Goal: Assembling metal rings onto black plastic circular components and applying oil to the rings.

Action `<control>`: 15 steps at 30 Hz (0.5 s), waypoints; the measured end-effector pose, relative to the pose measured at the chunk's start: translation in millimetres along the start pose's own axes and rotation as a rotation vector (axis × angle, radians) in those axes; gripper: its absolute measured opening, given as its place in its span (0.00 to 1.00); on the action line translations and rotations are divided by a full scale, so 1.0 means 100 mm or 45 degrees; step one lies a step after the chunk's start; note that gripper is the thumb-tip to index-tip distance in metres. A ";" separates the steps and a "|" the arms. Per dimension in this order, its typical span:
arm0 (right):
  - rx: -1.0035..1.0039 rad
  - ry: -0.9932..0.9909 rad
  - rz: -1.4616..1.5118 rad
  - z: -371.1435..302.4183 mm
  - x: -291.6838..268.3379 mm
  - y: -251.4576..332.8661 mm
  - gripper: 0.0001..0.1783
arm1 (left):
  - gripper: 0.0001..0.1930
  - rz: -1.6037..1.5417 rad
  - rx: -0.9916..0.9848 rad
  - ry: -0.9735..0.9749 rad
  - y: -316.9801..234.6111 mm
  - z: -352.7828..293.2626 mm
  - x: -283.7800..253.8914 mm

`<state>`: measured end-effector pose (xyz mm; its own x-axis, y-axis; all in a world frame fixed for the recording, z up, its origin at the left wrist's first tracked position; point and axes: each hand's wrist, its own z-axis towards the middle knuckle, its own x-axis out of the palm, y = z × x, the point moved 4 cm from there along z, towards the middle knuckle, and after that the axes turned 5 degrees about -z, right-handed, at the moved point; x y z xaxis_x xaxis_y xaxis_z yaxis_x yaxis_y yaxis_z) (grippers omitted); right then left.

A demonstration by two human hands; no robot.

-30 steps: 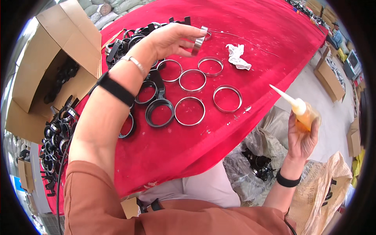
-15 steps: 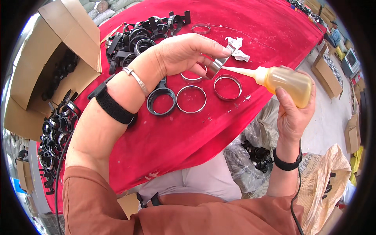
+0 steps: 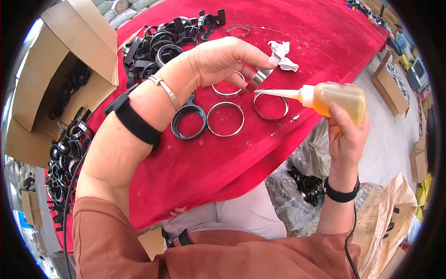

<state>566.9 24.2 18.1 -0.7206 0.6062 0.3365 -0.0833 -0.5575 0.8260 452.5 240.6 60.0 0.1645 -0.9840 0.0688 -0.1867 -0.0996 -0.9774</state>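
My left hand (image 3: 227,60) holds a silver metal ring (image 3: 259,80) on edge above the red cloth, between thumb and fingers. A squeeze bottle (image 3: 341,100) of yellowish liquid lies tilted sideways in my right hand (image 3: 348,135). Its long white nozzle (image 3: 281,93) points left, the tip at the ring's lower edge; I cannot tell whether they touch. Below the hands, a thin metal ring (image 3: 226,119) and a black ring with a stem (image 3: 188,122) lie on the cloth. Another metal ring (image 3: 271,105) rests under the nozzle, and one more (image 3: 227,86) is partly hidden by my left hand.
A pile of black ring-shaped parts (image 3: 162,44) covers the far left of the red-covered table (image 3: 195,181). More parts hang at the left edge beside an open cardboard box (image 3: 60,74). White crumpled tissue (image 3: 283,58) lies beyond the ring. Plastic bags (image 3: 290,190) fill the near right.
The bottle has shifted slightly left and its nozzle tip has moved down and left along the held ring's edge. My left hand has hardly moved.
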 end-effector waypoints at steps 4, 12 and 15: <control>0.211 -0.155 0.444 0.09 -0.25 -0.25 0.22 | 0.18 0.258 0.099 -0.338 -0.09 0.13 -0.29; 0.215 -0.450 0.539 -0.09 -0.68 -0.34 0.20 | 0.46 1.130 -0.127 -0.546 -0.01 0.59 -0.90; 0.240 -0.523 0.538 -0.15 -0.83 -0.39 0.20 | 0.46 1.318 -0.163 -0.488 -0.10 0.49 -0.88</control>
<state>620.0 -12.9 -48.3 -0.3379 0.5445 0.7677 0.3019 -0.7099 0.6364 487.5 335.2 54.1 0.1558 -0.4923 -0.8564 -0.5023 0.7070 -0.4978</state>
